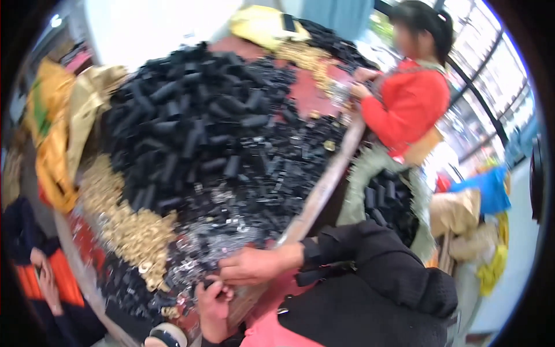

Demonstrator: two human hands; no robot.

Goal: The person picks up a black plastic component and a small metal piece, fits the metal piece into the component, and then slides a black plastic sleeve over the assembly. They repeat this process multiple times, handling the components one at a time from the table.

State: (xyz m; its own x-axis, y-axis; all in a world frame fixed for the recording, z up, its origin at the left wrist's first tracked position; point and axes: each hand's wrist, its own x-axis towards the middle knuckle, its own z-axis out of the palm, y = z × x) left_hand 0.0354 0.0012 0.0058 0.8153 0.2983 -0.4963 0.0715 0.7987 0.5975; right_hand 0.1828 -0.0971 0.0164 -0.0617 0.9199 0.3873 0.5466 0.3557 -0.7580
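So the left hand (213,305) of the person in the black jacket (370,283) has its thumb and fingers closed around a small dark piece (208,284), which pokes out at the top of the fingers. The right hand (254,266) comes across from the side, palm down, fingertips right beside that piece and nearly meeting the left fingers. Can't honestly tell if the right one is pinching anything, since its fingers cover whatever's under them.

Both hands are over the near edge of the table (324,186). Just beyond them there's a scatter of clear bits (222,238), with a big pile of black tubes (193,118) behind and a spill of tan pieces (136,237) off to the left.

Lots of it is smeary, btw. The dark piece is mostly hidden by the fingers, so no clue on its full shape, and the clear bits just blur into glare. Some round pale thing (167,333) is cut off at the bottom. The co-worker in red (407,110) is blurred too; can't make out what they're handling.
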